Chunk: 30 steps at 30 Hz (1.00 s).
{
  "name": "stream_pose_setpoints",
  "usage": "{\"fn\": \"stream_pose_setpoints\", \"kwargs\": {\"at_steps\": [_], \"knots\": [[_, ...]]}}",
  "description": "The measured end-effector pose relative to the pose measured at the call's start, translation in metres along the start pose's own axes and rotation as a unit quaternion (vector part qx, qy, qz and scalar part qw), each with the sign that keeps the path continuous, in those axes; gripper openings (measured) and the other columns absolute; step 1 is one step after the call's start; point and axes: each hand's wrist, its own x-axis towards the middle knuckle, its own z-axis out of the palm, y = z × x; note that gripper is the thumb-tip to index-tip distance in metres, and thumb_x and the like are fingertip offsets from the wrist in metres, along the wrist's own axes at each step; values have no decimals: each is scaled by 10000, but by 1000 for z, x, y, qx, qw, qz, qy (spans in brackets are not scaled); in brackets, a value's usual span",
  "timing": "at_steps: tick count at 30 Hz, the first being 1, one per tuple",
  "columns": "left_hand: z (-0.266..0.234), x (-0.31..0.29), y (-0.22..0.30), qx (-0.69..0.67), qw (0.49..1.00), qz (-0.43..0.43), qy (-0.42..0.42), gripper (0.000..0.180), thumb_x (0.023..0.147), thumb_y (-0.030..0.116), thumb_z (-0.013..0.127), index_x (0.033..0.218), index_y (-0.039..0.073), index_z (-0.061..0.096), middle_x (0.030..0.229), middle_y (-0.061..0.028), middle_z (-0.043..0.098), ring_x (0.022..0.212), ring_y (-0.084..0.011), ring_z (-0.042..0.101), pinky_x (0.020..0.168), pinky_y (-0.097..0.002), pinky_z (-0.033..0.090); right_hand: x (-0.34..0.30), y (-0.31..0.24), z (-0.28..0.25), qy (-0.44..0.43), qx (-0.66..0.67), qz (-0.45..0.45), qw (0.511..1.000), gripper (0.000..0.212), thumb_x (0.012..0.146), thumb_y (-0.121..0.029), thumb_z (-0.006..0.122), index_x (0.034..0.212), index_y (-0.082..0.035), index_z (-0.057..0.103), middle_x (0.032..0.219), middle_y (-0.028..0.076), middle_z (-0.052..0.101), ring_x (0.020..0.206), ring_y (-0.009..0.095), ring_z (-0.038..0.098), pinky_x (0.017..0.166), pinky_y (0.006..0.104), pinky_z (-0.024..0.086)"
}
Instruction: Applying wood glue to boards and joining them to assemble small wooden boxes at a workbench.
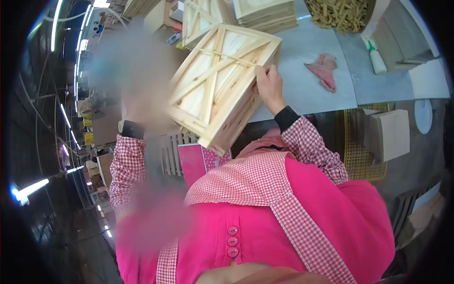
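A pale wooden crate point(191, 92) with crossed slats on its top face is tilted in front of me, one corner projecting over the table's near edge. My right hand point(270, 89) is closed at the crate's right edge. From its fingertips a thin wooden strip point(227, 57) runs leftward across the top slats. My left hand point(150, 106) is by the crate's left side, under a heavy blur that hides its fingers, so its grip cannot be made out.
More crates point(265, 14) stand behind. A bin of short wood pieces point(338, 14) is at the far right. On the grey tabletop point(302, 52) are a pink cloth point(324, 71) and a white bottle point(376, 59). A yellow woven basket point(362, 142) and a cardboard box point(390, 135) are at right.
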Motion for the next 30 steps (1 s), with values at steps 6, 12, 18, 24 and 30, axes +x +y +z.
{"fn": "stream_pose_setpoints", "kwargs": {"at_steps": [6, 12, 18, 24, 30], "knots": [[6, 10, -36, -48, 997, 30, 44, 459, 912, 119, 574, 1317, -68, 467, 1269, -140, 569, 1108, -184, 581, 964, -289, 446, -20, -30, 10, -5, -7, -87, 996, 314, 800, -257, 607, 791, 39, 504, 674, 188, 586, 657, 355, 587, 623, 420, 459], [24, 44, -42, 59, 996, -26, 63, 405, 896, 122, 617, 1258, -45, 546, 1189, -120, 622, 1047, -152, 602, 889, -262, 471, -39, -26, 13, -19, -48, -88, 995, 342, 794, -291, 631, 815, 29, 512, 695, 177, 599, 669, 325, 605, 623, 398, 470], [79, 85, -44, 415, 896, 97, 124, 331, 834, 202, 671, 1096, 0, 654, 1023, -151, 672, 922, -185, 641, 801, -310, 500, -37, 19, 11, -146, -125, -89, 977, 382, 800, -340, 662, 857, 18, 539, 727, 158, 612, 681, 280, 622, 623, 368, 482], [224, 69, 4, 378, 900, 183, 117, 353, 755, 278, 741, 956, -5, 679, 886, -158, 674, 807, -242, 652, 742, -342, 510, -23, 24, -7, -233, -97, -89, 964, 414, 802, -350, 673, 931, 25, 553, 786, 163, 634, 735, 287, 642, 664, 367, 502], [266, 83, 9, 473, 855, 153, 148, 325, 717, 252, 756, 859, -25, 662, 774, -160, 668, 676, -267, 654, 614, -346, 517, -19, 26, -16, -305, -47, -91, 947, 440, 801, -328, 674, 1019, 28, 534, 848, 173, 654, 790, 310, 653, 728, 383, 518]]}}
